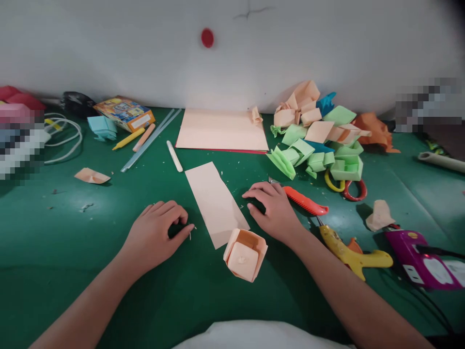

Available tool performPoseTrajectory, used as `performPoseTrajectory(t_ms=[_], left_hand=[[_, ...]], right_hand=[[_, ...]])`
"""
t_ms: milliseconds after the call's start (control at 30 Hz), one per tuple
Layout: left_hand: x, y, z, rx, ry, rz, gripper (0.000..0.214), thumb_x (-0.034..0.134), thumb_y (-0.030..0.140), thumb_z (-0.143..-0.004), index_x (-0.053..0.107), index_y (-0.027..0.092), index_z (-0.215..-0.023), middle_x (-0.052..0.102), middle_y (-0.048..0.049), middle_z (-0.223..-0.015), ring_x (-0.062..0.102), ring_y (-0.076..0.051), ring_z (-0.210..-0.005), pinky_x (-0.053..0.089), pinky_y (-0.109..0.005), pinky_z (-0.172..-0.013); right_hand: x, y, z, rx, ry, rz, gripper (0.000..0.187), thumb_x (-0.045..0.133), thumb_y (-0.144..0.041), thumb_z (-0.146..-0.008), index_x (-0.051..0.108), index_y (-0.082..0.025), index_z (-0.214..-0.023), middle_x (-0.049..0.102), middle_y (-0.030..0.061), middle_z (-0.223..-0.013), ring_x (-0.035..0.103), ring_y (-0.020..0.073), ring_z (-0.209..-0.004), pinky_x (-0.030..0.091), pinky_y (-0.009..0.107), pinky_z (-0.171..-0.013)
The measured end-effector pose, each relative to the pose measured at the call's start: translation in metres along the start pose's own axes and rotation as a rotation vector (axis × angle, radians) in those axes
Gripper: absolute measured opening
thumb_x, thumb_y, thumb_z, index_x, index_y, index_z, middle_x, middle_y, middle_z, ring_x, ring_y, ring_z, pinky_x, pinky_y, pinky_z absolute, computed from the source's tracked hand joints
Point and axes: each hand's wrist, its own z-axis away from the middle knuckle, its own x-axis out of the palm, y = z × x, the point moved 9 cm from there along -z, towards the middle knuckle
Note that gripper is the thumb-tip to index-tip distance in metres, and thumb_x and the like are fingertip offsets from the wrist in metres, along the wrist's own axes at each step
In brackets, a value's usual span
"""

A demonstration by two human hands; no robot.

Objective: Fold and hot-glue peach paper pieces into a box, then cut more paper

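My left hand (156, 235) rests on the green table with its fingers loosely curled and the thumb apart from them. A thin whitish strand (190, 234) clings at the thumb tip. My right hand (271, 211) lies open, thumb and fingers apart, with nothing between them. Between the two hands is a flat peach paper strip (214, 203), set at a slant. Over its near end stands a small folded peach paper box (242, 259), with a smaller block-like paper piece inside. Just beyond my right hand lies an orange-red utility knife (305, 201).
At right are a yellow glue gun (348, 249), a purple power strip (417, 257) and scissors (354, 190). Folded green and peach paper pieces (319, 135) pile up behind. Peach sheets (221, 128), a white marker (174, 156), glue sticks (148, 140) and a box (125, 112) lie farther back.
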Motion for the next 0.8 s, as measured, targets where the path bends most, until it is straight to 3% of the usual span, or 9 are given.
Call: performPoseTrajectory(t_ms=[100, 267, 433, 567, 700, 800], left_hand=[[0.0004, -0.001, -0.0003, 0.0, -0.009, 0.008, 0.019, 0.05, 0.034, -0.096, 0.058, 0.022, -0.083, 0.063, -0.0024, -0.084, 0.055, -0.021, -0.078, 0.04, -0.037, -0.075], [0.0006, 0.0001, 0.0, 0.01, -0.012, -0.001, 0.021, 0.058, 0.042, -0.093, 0.059, 0.022, -0.086, 0.063, -0.0024, -0.085, 0.055, -0.021, -0.079, 0.04, -0.037, -0.073], [-0.0002, 0.0006, -0.001, 0.002, 0.004, -0.005, 0.019, 0.049, 0.031, -0.095, 0.056, 0.022, -0.08, 0.061, -0.0019, -0.082, 0.054, -0.021, -0.076, 0.04, -0.037, -0.072], [-0.0002, 0.0024, -0.0013, 0.018, 0.008, -0.01, 0.02, 0.057, 0.04, -0.094, 0.057, 0.022, -0.084, 0.061, -0.0017, -0.083, 0.054, -0.022, -0.077, 0.04, -0.038, -0.072], [-0.0004, 0.0016, -0.0019, 0.014, 0.0, -0.011, 0.02, 0.047, 0.031, -0.097, 0.053, 0.022, -0.08, 0.06, -0.0021, -0.081, 0.052, -0.02, -0.075, 0.039, -0.037, -0.072], [0.0007, 0.0, -0.0017, 0.006, -0.021, -0.012, 0.019, 0.054, 0.038, -0.095, 0.056, 0.022, -0.084, 0.061, -0.0026, -0.084, 0.053, -0.021, -0.078, 0.039, -0.038, -0.073]], right_hand=[[0.0007, 0.0003, -0.0008, 0.007, 0.009, -0.003, 0.023, 0.056, -0.022, -0.094, 0.072, -0.024, -0.11, 0.067, 0.0074, -0.118, 0.057, 0.0293, -0.105, 0.045, 0.053, -0.101], [-0.0002, -0.0004, -0.0015, 0.004, 0.02, -0.002, 0.022, 0.056, -0.021, -0.094, 0.072, -0.023, -0.11, 0.067, 0.0074, -0.116, 0.057, 0.0289, -0.104, 0.044, 0.054, -0.103], [-0.0011, -0.0003, -0.0014, 0.003, 0.015, 0.002, 0.022, 0.056, -0.021, -0.094, 0.071, -0.024, -0.109, 0.067, 0.0069, -0.116, 0.057, 0.0286, -0.103, 0.045, 0.053, -0.102], [-0.0016, -0.001, -0.0014, 0.004, 0.015, 0.007, 0.022, 0.056, -0.021, -0.094, 0.072, -0.024, -0.109, 0.067, 0.0073, -0.116, 0.057, 0.029, -0.104, 0.044, 0.054, -0.102], [-0.0013, -0.0002, -0.0012, 0.015, 0.011, 0.001, 0.023, 0.056, -0.021, -0.094, 0.072, -0.024, -0.11, 0.067, 0.0071, -0.117, 0.057, 0.0286, -0.104, 0.044, 0.054, -0.103], [0.0, 0.0012, -0.0013, 0.024, 0.0, -0.002, 0.022, 0.056, -0.022, -0.094, 0.071, -0.026, -0.11, 0.067, 0.0068, -0.118, 0.058, 0.0288, -0.105, 0.044, 0.055, -0.104]])
